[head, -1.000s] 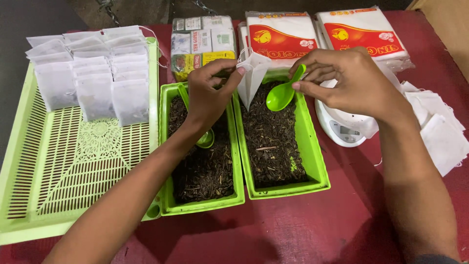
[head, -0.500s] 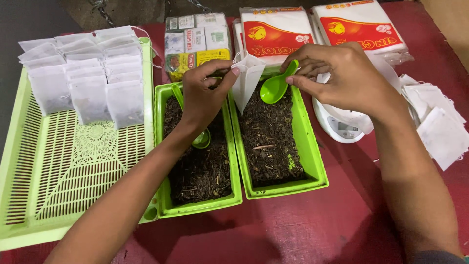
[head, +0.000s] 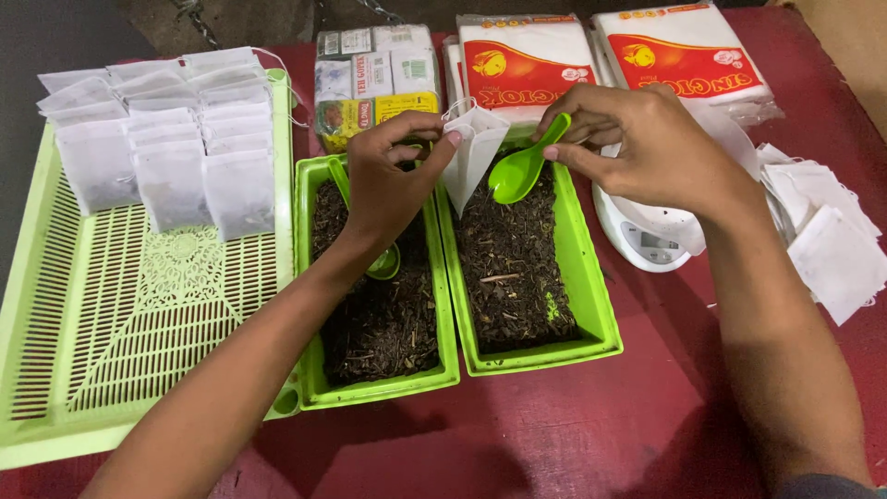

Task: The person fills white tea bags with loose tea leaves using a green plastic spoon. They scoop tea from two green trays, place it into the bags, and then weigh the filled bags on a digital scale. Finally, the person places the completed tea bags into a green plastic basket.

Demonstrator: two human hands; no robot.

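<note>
My left hand (head: pixel 388 180) pinches a small white filter bag (head: pixel 469 150) by its top edge, holding it open above the right green tray (head: pixel 591 296) of dark loose tea. My right hand (head: pixel 647 148) grips the handle of a green plastic spoon (head: pixel 517 171); its empty bowl hovers just right of the bag, over the tea. A second green spoon (head: pixel 383 263) lies in the left green tray (head: pixel 443 305) of tea, partly hidden under my left wrist.
A large slatted green tray (head: pixel 120 314) at left carries rows of filled white bags (head: pixel 171 148). Packaged tea boxes (head: pixel 374 79) and two red-and-white packs (head: pixel 527 60) stand at the back. A white scale (head: pixel 647 236) and loose empty bags (head: pixel 827 240) lie at right on the red tabletop.
The spoon and bag have shifted only slightly; the spoon bowl sits a touch closer to the bag. Both hands keep their grips.
</note>
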